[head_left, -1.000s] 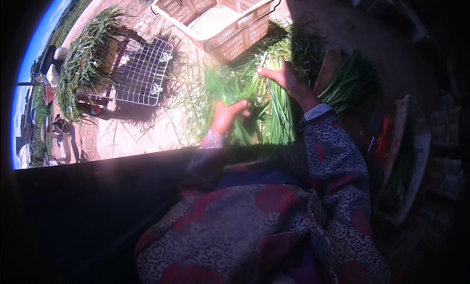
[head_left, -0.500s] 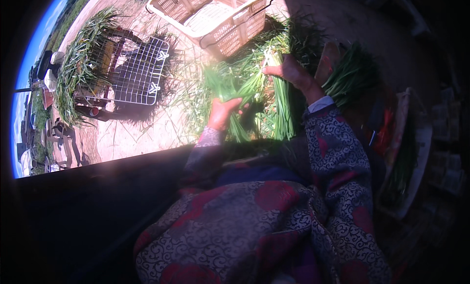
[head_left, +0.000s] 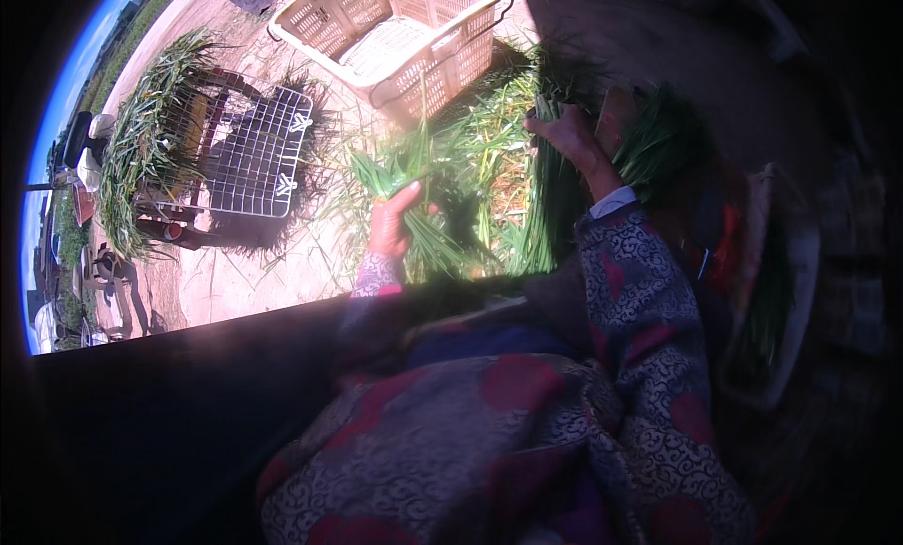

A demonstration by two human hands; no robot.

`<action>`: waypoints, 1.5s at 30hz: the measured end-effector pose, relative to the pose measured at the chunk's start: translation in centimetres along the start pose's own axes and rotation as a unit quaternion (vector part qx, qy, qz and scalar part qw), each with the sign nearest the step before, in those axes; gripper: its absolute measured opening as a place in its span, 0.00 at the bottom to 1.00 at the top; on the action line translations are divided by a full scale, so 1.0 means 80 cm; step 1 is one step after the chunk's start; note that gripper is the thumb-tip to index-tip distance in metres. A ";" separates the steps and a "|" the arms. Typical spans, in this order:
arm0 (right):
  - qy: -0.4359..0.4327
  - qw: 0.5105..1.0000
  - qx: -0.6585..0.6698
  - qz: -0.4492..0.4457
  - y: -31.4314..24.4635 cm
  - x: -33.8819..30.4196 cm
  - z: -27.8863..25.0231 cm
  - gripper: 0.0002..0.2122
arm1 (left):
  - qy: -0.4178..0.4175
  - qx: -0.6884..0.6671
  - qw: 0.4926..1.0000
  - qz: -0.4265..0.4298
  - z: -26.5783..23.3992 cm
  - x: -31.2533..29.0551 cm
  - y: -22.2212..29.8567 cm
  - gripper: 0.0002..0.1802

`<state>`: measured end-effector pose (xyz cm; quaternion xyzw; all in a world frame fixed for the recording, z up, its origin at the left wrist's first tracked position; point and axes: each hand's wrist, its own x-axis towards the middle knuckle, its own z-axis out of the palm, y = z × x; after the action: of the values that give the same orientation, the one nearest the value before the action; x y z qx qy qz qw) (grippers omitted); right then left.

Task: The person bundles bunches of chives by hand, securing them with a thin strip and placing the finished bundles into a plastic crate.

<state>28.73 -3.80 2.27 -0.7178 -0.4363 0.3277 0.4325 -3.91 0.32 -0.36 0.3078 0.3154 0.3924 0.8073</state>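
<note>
My left hand is closed around a small bunch of long, thin green leaves that look like Chinese chives. Its leafy ends fan out above and below the fist. To the right, my right hand grips a longer, thicker bunch of chives, which hangs down in part shade. The two bunches are apart. Between and behind them lies a loose heap of green and yellowed leaves on the ground.
A pale slatted plastic crate with wire handles stands beyond the heap. At left is a cart with a white wire grid, piled with leafy greens. Another green bunch lies right of my right hand. A pale tray holds greens in shadow.
My left hand has drawn left with its small bunch, away from the right hand's bunch. My right hand has shifted slightly right, its bunch now more shaded. The view has shifted slightly.
</note>
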 end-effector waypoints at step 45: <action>0.080 0.982 0.166 -0.032 0.030 0.015 -0.030 0.15 | -0.106 0.334 0.933 0.086 0.012 0.004 -0.032 0.17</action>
<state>32.06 -4.10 1.00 -0.6457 -0.3622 0.3232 0.5894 -1.89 -0.91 -1.73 0.6253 0.3134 0.2979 0.6496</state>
